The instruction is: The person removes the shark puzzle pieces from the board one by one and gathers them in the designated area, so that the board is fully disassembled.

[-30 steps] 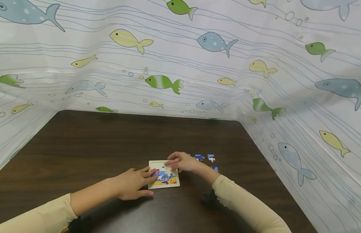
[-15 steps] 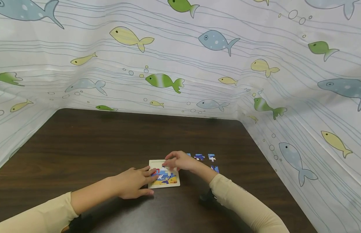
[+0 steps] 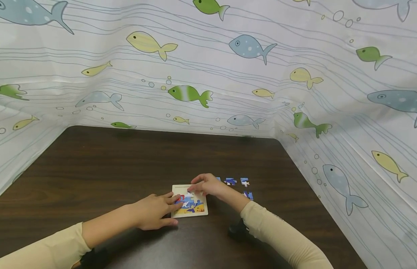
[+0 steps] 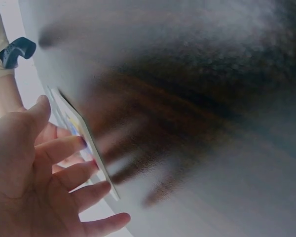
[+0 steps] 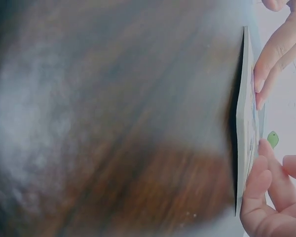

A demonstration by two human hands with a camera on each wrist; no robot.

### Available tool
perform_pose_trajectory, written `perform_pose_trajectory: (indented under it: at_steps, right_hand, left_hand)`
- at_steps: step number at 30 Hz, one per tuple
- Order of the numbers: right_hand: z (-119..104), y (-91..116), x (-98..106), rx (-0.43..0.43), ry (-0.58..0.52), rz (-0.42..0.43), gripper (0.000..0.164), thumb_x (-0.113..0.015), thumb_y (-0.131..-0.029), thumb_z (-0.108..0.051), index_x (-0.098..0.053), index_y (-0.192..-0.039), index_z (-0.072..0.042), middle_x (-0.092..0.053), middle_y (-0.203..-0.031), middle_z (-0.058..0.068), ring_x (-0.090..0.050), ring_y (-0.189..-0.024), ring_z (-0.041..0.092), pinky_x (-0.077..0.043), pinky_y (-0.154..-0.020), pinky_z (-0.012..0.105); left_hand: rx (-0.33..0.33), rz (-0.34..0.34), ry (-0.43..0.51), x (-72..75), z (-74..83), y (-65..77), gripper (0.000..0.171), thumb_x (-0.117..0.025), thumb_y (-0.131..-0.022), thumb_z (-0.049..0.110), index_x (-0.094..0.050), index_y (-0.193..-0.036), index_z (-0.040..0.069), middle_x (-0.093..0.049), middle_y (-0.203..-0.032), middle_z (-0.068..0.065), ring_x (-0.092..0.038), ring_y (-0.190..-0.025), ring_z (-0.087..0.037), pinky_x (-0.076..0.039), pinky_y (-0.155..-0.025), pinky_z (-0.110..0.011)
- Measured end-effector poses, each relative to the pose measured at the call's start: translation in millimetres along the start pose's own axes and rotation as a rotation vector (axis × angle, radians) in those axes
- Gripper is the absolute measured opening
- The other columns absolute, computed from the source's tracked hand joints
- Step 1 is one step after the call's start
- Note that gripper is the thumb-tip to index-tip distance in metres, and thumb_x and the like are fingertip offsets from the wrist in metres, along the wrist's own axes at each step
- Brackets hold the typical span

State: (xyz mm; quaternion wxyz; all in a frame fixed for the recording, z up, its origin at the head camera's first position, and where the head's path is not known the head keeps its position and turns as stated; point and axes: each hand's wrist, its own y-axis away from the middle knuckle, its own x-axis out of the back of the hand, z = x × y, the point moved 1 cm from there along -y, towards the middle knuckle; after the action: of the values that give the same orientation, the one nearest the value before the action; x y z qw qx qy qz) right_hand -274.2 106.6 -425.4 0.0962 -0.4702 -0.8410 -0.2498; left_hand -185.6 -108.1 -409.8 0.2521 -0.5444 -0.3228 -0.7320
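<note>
A small square jigsaw puzzle point(image 3: 195, 213) in a cream tray lies on the dark table, showing a blue, white and yellow picture with part of its upper area bare. My left hand point(image 3: 152, 212) lies with spread fingers on the tray's left side, holding nothing; its fingertips reach over the edge in the left wrist view. Over the upper right of the tray, my right hand point(image 3: 209, 185) lowers bent fingertips onto a whitish puzzle piece point(image 3: 189, 194). In the right wrist view the right hand's fingers point(image 5: 266, 148) meet the tray's surface. Its thumb contact is hard to make out.
Several loose puzzle pieces point(image 3: 230, 181) lie on the table beyond and right of the right hand, one of them point(image 3: 248, 195) closer to the forearm. A fish-patterned white curtain point(image 3: 201, 71) encloses the table's back and sides. Dark wrist devices point(image 4: 18, 52) sit under the sleeves.
My right hand has shifted slightly left and its fingers have drawn closer together over the puzzle. The left hand stays in place on the tray.
</note>
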Motion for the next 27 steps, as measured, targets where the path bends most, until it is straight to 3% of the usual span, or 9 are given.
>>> perform_pose_trajectory:
  at_steps: [5,10,18,27]
  right_hand:
    - [1.9,-0.4,-0.2,0.009,-0.081,-0.006,0.031,-0.065,-0.089,-0.009,-0.058,-0.118,0.0,-0.073,-0.11,0.011,-0.068,-0.088,0.016,-0.05,-0.071,0.028]
    - [4.1,-0.8,-2.2,0.036,-0.136,0.0,0.036,-0.07,-0.084,-0.002,-0.058,-0.117,0.002,-0.073,-0.108,0.014,-0.07,-0.082,0.013,-0.049,-0.062,0.024]
    - [5.4,-0.1,-2.8,0.069,-0.093,0.053,0.035,-0.072,-0.081,0.0,-0.06,-0.113,0.003,-0.074,-0.1,0.015,-0.069,-0.079,0.011,-0.05,-0.061,0.023]
    - [4.0,1.6,-2.5,0.062,-0.031,0.043,0.034,-0.073,-0.078,0.001,-0.062,-0.11,0.002,-0.074,-0.09,0.016,-0.068,-0.072,0.012,-0.053,-0.062,0.025]
  left_hand:
    - [-0.005,-0.001,0.007,0.2,0.2,1.1,0.063,-0.05,-0.093,0.058,-0.047,-0.144,0.02,-0.039,-0.153,-0.007,-0.036,-0.141,-0.032,-0.038,-0.102,-0.061]
    - [0.0,-0.003,0.006,-0.8,-0.2,0.0,0.063,-0.049,-0.093,0.059,-0.048,-0.143,0.021,-0.04,-0.153,-0.006,-0.036,-0.141,-0.032,-0.039,-0.102,-0.06]
    - [-0.002,0.0,0.019,-0.8,-0.1,-0.9,0.063,-0.049,-0.093,0.058,-0.048,-0.143,0.02,-0.039,-0.153,-0.007,-0.036,-0.142,-0.032,-0.038,-0.102,-0.06]
    - [-0.004,0.007,0.021,1.8,2.6,-1.7,0.065,-0.051,-0.092,0.059,-0.048,-0.143,0.019,-0.041,-0.152,-0.007,-0.036,-0.141,-0.034,-0.038,-0.102,-0.061]
